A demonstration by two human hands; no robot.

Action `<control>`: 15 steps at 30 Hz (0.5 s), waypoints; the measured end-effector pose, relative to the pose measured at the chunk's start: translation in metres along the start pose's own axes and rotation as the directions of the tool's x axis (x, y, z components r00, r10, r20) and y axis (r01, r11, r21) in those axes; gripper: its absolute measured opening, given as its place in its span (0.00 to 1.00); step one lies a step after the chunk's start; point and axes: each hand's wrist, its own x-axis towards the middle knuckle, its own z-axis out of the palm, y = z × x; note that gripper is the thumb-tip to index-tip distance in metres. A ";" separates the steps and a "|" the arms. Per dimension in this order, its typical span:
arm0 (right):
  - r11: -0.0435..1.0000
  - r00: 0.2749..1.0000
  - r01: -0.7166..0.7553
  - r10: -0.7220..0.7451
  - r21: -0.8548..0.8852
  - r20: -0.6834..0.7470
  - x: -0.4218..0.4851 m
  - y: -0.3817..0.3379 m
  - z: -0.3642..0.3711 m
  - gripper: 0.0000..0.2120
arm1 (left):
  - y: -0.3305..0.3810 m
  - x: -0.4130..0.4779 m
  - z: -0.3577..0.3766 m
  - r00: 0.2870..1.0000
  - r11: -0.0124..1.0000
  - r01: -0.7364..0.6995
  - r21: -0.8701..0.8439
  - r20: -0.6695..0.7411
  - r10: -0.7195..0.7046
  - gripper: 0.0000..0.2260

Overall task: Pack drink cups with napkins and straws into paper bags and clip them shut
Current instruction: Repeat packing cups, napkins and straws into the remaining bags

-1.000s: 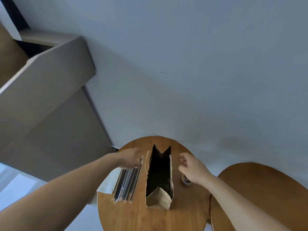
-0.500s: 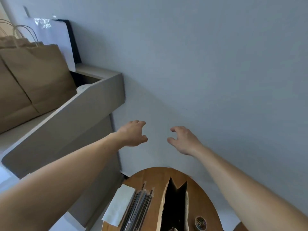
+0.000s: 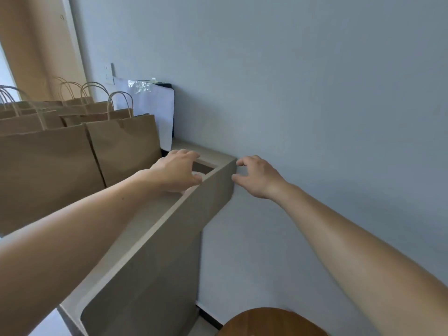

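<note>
- At far left, a row of brown paper bags (image 3: pixel 121 146) stands upright on a pale counter (image 3: pixel 150 234), packed close together, twisted paper handles up. Whether they are filled or clipped cannot be seen.
- These bags look light and fairly stiff, but the paper would crease or tear if crushed. The handles or the folded top edge are the safest places to hold one.
- Behind the bags, a white sheet (image 3: pixel 150 110) leans against the grey wall (image 3: pixel 315 93).
- The left hand (image 3: pixel 177 173) reaches palm down over a square recess (image 3: pixel 203 167) at the counter's far end. Its fingers are spread and gently bent, and it grasps nothing that can be seen.
- Just under that hand, a small white rounded edge (image 3: pixel 196 174) peeks out. It may be a cup lid, but too little shows to be sure, and whether the fingers touch it cannot be told.
- If it is a drink cup, it would probably be thin-walled and easy to squash. It is best lifted round the body and kept upright, not by the lid.
- The right hand (image 3: pixel 257 177) hovers just past the counter's end corner, near the wall, fingers loosely curled with thumb apart, empty.
- At the bottom edge, part of a round wooden table (image 3: pixel 271 322) shows.
</note>
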 end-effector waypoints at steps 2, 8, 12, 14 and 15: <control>1.000 1.000 0.028 -0.028 0.000 0.007 0.027 -0.027 0.011 0.25 | -0.035 0.001 -0.005 1.000 1.000 0.027 0.002 -0.016 -0.027 0.29; 0.991 0.984 0.018 0.006 -0.135 0.177 0.089 -0.089 0.055 0.27 | -0.116 -0.003 0.012 0.992 0.993 0.114 -0.011 0.049 -0.114 0.30; 0.957 0.959 -0.006 0.088 -0.289 0.271 0.111 -0.107 0.077 0.27 | -0.140 0.001 0.027 0.991 0.993 0.107 -0.048 0.088 -0.102 0.30; 0.938 0.942 -0.020 0.133 -0.345 0.307 0.118 -0.110 0.084 0.27 | -0.145 0.004 0.033 0.992 0.994 0.094 -0.061 0.096 -0.088 0.30; 0.932 0.933 -0.032 0.157 -0.360 0.324 0.121 -0.111 0.086 0.27 | -0.148 0.006 0.035 0.992 0.994 0.089 -0.069 0.097 -0.082 0.31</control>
